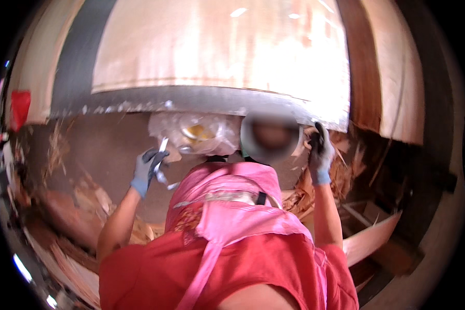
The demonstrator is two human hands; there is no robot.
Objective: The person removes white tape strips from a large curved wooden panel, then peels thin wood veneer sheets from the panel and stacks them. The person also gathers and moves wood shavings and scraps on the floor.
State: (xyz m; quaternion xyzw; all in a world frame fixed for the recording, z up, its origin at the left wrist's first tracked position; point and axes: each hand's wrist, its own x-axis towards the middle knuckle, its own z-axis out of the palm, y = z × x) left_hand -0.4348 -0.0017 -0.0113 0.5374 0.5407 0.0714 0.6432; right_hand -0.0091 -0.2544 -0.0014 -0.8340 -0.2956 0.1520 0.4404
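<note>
My left hand (150, 169), in a grey glove with dark palm coating, is closed around a thin white strip (163, 147) that sticks up past the fingers and dangles below them. It is in front of the table, left of my pink apron (227, 178). My right hand (320, 152), gloved the same way, is raised beside the near right corner of the table's grey edge (191, 99). Its fingers point up and the thumb stands apart, with nothing visible between them. A large pale wood sheet (217, 51) lies across the tabletop.
A clear plastic bag (219, 132) with something yellow in it is below the table edge, beside a round container (244, 135) whose inside is blurred. Wood scraps (341, 178) litter both sides. A red object (19, 108) hangs at the far left.
</note>
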